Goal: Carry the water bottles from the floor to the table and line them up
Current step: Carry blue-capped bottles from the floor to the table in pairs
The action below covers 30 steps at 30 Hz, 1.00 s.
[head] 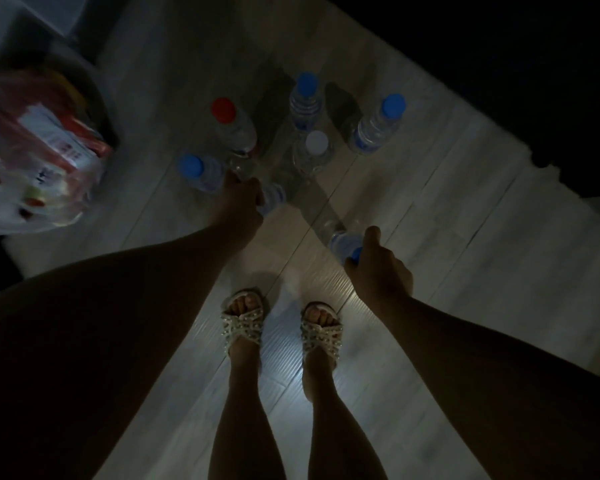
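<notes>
left hand (239, 202) and right hand (378, 268) each grip a top; left bottle (274, 197) and right bottle (342, 242) jut beyond the fingers, likely to carry two at once. other bottles (305, 98) stand just past the left grip.

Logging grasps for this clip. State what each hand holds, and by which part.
The right hand grips a blue-capped bottle at its neck, by the cap. The left hand curls over the top of a second bottle; its cap is hidden.

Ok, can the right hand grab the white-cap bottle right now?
Probably not: the right hand is full, gripping a blue-cap bottle by its cap end. The way to the white-cap bottle looks free, though.
</notes>
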Each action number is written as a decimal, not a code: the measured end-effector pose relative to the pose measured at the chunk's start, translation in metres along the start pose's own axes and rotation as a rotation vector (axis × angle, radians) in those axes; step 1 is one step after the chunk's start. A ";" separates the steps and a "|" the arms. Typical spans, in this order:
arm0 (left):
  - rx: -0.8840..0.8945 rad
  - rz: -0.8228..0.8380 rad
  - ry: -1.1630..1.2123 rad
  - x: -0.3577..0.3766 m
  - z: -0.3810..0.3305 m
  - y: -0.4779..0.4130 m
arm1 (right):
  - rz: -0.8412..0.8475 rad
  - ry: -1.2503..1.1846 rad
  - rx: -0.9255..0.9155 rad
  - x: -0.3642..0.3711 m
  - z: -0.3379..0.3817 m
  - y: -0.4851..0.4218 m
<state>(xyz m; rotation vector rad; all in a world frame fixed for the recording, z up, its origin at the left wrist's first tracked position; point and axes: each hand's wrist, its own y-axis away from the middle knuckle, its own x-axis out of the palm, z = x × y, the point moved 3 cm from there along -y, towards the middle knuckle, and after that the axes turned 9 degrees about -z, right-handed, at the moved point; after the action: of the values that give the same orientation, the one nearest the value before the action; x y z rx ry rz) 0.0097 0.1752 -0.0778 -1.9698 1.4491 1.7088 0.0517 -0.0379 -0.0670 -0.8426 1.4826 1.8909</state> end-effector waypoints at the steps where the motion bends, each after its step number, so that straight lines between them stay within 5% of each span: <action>1: 0.008 0.015 -0.003 -0.003 0.001 0.006 | 0.004 0.007 -0.004 -0.006 0.003 0.005; 14: -0.025 0.147 -0.149 -0.143 0.001 0.138 | -0.004 0.168 -0.183 -0.130 0.088 0.119; 30: -0.035 -0.103 -0.089 -0.331 -0.018 0.232 | -0.123 0.199 -0.405 -0.241 0.182 0.236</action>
<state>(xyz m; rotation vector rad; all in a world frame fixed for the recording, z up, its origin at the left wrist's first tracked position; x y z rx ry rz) -0.1074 0.2241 0.3063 -1.9231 1.2743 1.7649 -0.0010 0.0753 0.2953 -1.3072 1.1365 2.0945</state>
